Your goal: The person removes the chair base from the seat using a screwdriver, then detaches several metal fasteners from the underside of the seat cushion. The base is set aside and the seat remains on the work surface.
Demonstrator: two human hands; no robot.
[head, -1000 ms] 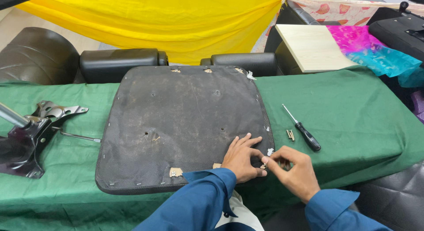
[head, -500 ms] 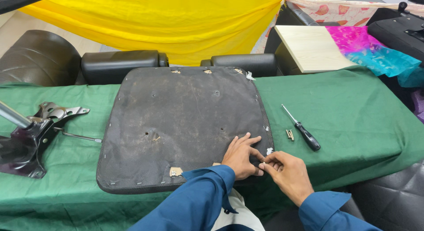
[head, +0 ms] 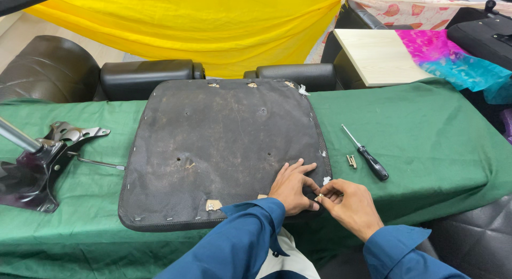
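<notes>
Fingers of the right hand (head: 349, 204) pinch a small metal piece at the near right corner of the upturned seat pad (head: 224, 151) on the green table (head: 437, 146). Left hand (head: 292, 187) lies flat, unclenched, bracing that corner. Staple-picking seems in hand; a firm, steady pull comes next.

Yellow drape (head: 202, 23) behind; green-clothed table (head: 437, 146); black armchairs (head: 42, 66).

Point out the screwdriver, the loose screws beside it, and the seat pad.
screwdriver (head: 373, 164): head view, on its black handle.
screws (head: 351, 161): head view, on the small pair lying on the green cloth.
seat pad (head: 224, 135): head view, on its bare dark underside.
</notes>
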